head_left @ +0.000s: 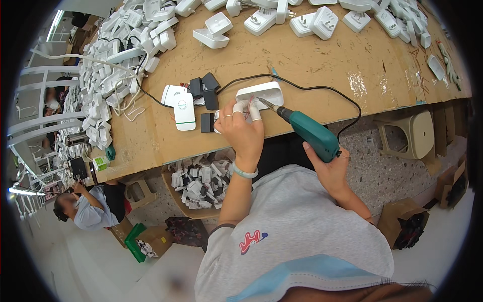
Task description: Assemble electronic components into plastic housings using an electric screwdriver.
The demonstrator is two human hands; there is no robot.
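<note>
My right hand (329, 168) is wrapped round the rear of a green corded electric screwdriver (312, 132). Its metal tip points left into an open white plastic housing (274, 93) at the table's near edge. Over that housing my left hand (242, 136) is closed, white covers on some fingertips, pressing and steadying it. Thin red wires show inside the shell; what the tip touches is too small to tell. Left of my left hand lie a white device with a green line (184, 111) and several black rectangular blocks (207, 123).
White plug housings are heaped on the table's left (115, 70) and along its far side (324, 22). A black cord (302, 86) loops across the tabletop. Below the edge stands a carton of white and dark parts (201, 186). A beige stool (417, 135) is at right; another person (98, 206) sits at left.
</note>
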